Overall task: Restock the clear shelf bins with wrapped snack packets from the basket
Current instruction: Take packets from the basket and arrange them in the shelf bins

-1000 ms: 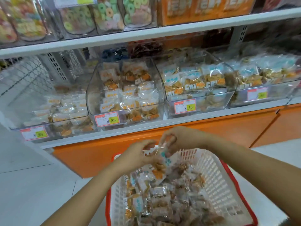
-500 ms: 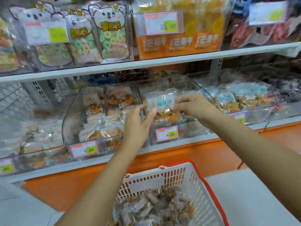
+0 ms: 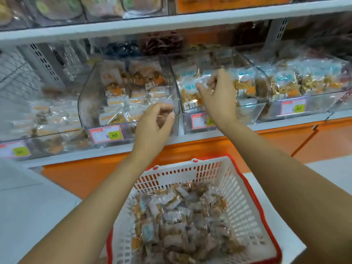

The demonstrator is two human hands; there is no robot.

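Shop shelf of clear bins; the packet both hands held half a second ago has left them, apparently dropped in the middle bin; right hand over its front edge, left hand by its front-left corner, both loose and empty; basket holds many more packets.

Left hand, right hand at bins; basket below.
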